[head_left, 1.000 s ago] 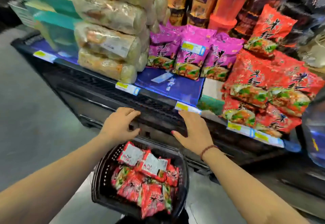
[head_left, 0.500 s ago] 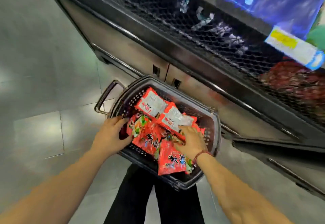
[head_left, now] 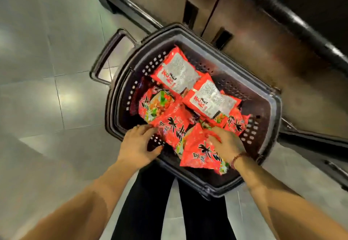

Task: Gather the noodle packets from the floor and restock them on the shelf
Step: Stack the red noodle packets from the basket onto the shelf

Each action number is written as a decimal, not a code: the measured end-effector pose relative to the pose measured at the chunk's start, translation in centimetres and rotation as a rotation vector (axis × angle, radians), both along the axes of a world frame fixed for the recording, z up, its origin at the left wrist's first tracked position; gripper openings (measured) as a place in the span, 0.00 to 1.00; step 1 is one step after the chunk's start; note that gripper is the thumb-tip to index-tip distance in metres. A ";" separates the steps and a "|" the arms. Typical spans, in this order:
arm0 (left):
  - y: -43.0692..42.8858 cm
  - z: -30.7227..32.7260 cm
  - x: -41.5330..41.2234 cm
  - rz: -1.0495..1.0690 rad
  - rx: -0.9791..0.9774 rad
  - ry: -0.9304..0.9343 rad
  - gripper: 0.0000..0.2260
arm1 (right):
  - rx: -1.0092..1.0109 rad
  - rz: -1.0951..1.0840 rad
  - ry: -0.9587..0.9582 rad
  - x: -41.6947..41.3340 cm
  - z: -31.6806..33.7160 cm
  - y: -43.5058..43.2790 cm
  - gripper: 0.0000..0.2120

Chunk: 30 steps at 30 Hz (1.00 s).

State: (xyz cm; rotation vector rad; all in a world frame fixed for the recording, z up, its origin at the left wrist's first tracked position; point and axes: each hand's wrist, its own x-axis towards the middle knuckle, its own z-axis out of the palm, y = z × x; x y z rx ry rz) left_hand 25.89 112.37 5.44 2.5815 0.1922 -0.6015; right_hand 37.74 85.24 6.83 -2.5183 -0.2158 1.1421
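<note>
Standing in black trousers point(head_left: 148, 211) on a grey tiled floor point(head_left: 47, 66), bending over a dark plastic basket point(head_left: 275, 111) and reaching into it with both bare forearms. Gripping the nearest noodle packet point(head_left: 199, 155) with the right hand point(head_left: 227, 143), fingers curled over its upper edge onto the red front, thumb pressing alongside. Wearing a red bead bracelet point(head_left: 238, 158) on that wrist. Holding that packet tilted against the basket's near rim, just below the palm. Resting the left hand point(head_left: 137, 145) at the near left wall, fingertips touching the edge of a second packet point(head_left: 174, 126), thumb bent beneath; not possible to tell whether pinching it or only touching. Showing, on both red fronts, heavy black brush-stroke characters with smaller ones under them, none sharp enough for naming a brand. Looking past the fingers at a third packet point(head_left: 154, 106) lying face up by the left wall, printed with noodles and green vegetables, and a fourth packet point(head_left: 235, 123) peeking out just beyond the right knuckles. Looking farther in at a face-down packet point(head_left: 178, 74) and, touching it, another face-down packet point(head_left: 209, 100), each bearing a white panel of fine print too small for reading and a few red characters beside it. Seeing, beyond these, the basket's looped handle point(head_left: 105, 59) at the far left, tiles visible through it, and the brown base of the shelf unit point(head_left: 263, 38) just behind the far rim.
</note>
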 end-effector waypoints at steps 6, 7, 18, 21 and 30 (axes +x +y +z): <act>-1.2 4.5 1.4 0.432 -0.565 0.094 0.27 | 0.195 -0.332 -0.272 2.0 4.1 2.7 0.12; -1.3 5.3 1.7 0.504 -0.689 0.134 0.30 | 0.227 -0.400 -0.302 2.2 4.5 3.7 0.18; 2.2 6.4 2.9 1.196 -0.903 0.167 0.26 | 0.516 -0.590 0.156 2.4 4.2 14.1 0.08; 4.3 5.5 1.7 1.222 -0.792 0.147 0.23 | 0.328 -0.539 0.053 2.5 2.2 12.4 0.05; 5.0 5.3 0.3 1.169 -0.749 0.151 0.20 | -0.090 -0.192 0.305 1.0 -1.5 8.7 0.43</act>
